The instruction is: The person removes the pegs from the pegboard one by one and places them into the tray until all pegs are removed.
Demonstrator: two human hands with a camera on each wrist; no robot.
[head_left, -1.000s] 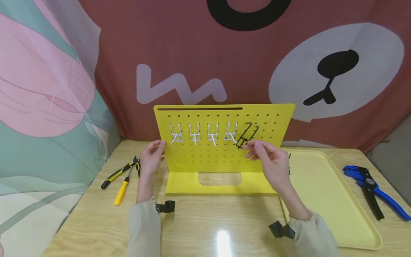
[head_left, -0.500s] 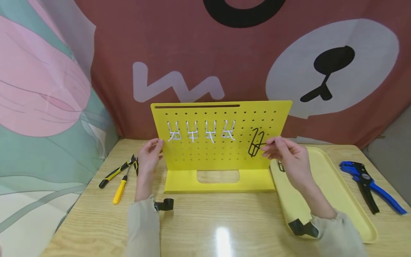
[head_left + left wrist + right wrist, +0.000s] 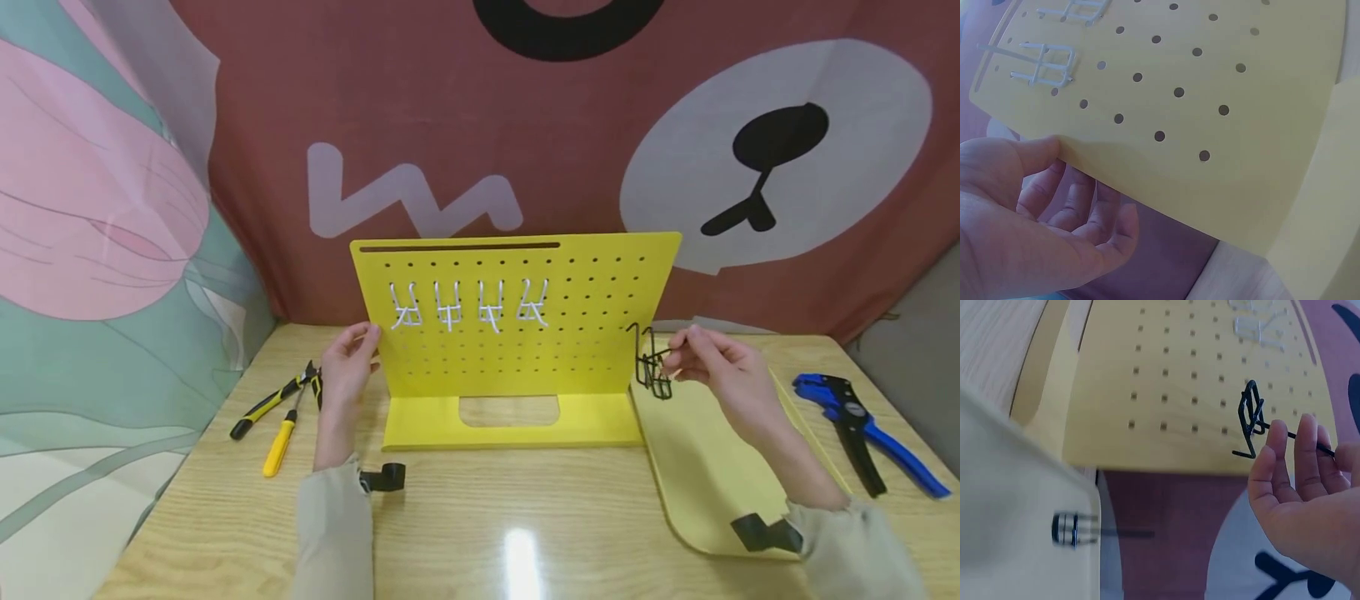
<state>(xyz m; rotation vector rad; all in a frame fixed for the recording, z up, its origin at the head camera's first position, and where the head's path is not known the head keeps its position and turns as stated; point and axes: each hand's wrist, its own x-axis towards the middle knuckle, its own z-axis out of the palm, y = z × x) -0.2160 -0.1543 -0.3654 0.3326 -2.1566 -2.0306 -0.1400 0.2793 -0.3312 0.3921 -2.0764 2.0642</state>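
Note:
A yellow pegboard stands upright on the wooden table. My left hand pinches its left edge, thumb on the front face and fingers behind, as the left wrist view shows. Several white wire hooks hang in a row across its upper left part. Off the board's right edge, my right hand pinches a black wire hook by its straight prong. Another black hook lies at the far end of the tray; in the head view the two hooks overlap.
The pale yellow tray lies right of the board. Blue-and-black wire strippers are at the far right. Yellow-and-black pliers and a yellow-handled screwdriver lie at the left. A printed curtain hangs behind the table.
My right hand has moved right with the black hook, from in front of the pegboard's right part to over the tray. The left hand keeps its hold on the board's edge.

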